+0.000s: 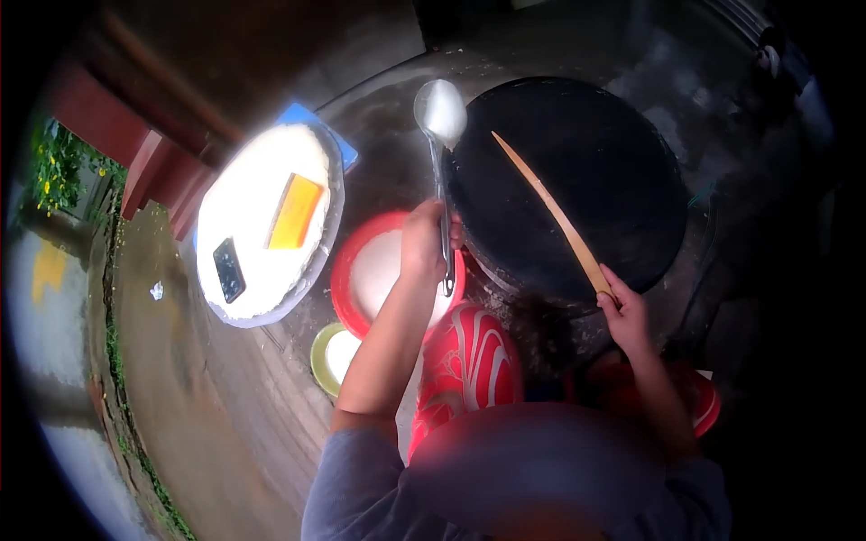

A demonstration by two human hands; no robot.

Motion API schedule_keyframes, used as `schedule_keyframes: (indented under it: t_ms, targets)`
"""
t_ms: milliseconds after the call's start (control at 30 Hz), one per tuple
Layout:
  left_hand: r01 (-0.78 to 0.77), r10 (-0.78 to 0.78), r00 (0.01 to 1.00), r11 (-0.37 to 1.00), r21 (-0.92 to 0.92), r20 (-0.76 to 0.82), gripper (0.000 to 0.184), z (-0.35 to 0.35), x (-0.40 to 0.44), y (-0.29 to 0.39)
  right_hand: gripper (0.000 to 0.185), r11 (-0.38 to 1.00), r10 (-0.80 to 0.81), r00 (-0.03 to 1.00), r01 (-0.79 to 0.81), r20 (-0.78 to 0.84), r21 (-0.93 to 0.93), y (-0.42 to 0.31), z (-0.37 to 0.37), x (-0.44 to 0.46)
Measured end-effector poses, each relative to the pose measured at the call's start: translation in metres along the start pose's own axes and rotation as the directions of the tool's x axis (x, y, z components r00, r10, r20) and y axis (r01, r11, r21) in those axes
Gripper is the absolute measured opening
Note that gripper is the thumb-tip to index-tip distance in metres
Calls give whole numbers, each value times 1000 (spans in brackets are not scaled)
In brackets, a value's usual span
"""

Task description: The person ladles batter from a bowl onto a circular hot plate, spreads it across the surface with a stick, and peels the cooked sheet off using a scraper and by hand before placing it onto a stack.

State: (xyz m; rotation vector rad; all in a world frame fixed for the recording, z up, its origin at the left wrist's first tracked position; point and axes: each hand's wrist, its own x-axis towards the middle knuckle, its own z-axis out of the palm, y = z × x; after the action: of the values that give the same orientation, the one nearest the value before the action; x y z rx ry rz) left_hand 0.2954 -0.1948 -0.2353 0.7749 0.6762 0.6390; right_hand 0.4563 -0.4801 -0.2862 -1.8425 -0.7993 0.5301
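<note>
My left hand (pixel 424 242) is closed around the handle of a large metal spoon (pixel 440 113). Its bowl points away from me, over the left edge of a round black griddle (pixel 559 135). In my right hand (pixel 624 311) is a long, thin, curved wooden spatula (pixel 550 203), gripped at its near end. The spatula's pointed tip reaches out above the griddle. Below my left hand stands a red basin (pixel 345 293) with a white mixture (pixel 374 270) in it, partly hidden by my forearm.
A green bowl (pixel 320 371) with white contents sits near the red basin. To the left, a round white-covered surface (pixel 262 180) bears a dark phone (pixel 229 270) and an orange-yellow block (pixel 296 212). Something flat and blue (pixel 338 144) lies behind it. My red-patterned knee (pixel 469 361) is close to the griddle.
</note>
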Motion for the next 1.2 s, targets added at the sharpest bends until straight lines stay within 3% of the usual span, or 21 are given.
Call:
schedule_keyframes:
  t_ms: [67, 100, 200, 267, 333, 400, 467, 567, 667, 733, 800, 1000, 1067, 1100, 1200]
  targets:
    - [26, -25, 997, 1000, 12, -77, 14, 4, 23, -22, 42, 942, -196, 978, 167, -73, -290, -12, 2, 8]
    - [31, -29, 994, 999, 17, -108, 13, 6, 31, -31, 43, 931, -210, 973, 170, -94, -323, -17, 5, 12]
    - [57, -56, 990, 998, 6, -128, 8, -1, 50, -54, 45, 899, -283, 958, 250, -41, -359, -21, 13, 30]
    - [89, -78, 979, 995, 52, -189, 6, 1, 51, -63, 44, 895, -202, 978, 205, 50, -397, -33, 18, 43]
    - [102, -93, 972, 994, 31, -217, 5, 1, 49, -68, 43, 874, -257, 965, 254, 51, -415, -28, 32, 58]
    - [100, -93, 971, 995, 21, -222, 6, -3, 45, -68, 42, 869, -212, 975, 218, 63, -445, -21, 35, 72]
    - [72, -53, 959, 996, 57, -280, 11, -1, 37, -62, 42, 858, -175, 982, 190, 77, -478, -16, 36, 77]
    - [-90, 180, 948, 943, 320, -264, 21, -1, 24, -55, 41, 874, -154, 986, 166, 63, -456, -10, 34, 81]
    - [-96, 177, 960, 936, 339, -217, 20, 2, 29, -57, 40, 914, -31, 996, 61, 81, -400, -9, 32, 83]
    - [-38, 122, 962, 946, 321, -245, 25, -2, 54, -63, 41, 922, -67, 994, 94, 86, -374, -5, 30, 87]
    - [48, 71, 961, 908, 416, -267, 29, -3, 78, -61, 41, 901, -95, 992, 122, 85, -416, -11, 21, 87]
    - [-15, 80, 988, 906, 423, -136, 19, 10, 110, -9, 45, 737, -294, 953, 275, 74, -618, -21, -11, 75]
    - [1, 6, 999, 988, 153, -47, 24, 30, 97, 20, 50, 455, -519, 809, 535, 276, -712, -2, -11, 76]
    - [20, -21, 999, 999, 33, 37, 25, 34, 96, 32, 52, 346, -538, 772, 569, 340, -746, 14, -7, 79]
    - [158, -72, 963, 933, -323, 261, 30, 57, 84, 68, 49, 235, -567, 718, 611, 404, -756, 23, 7, 99]
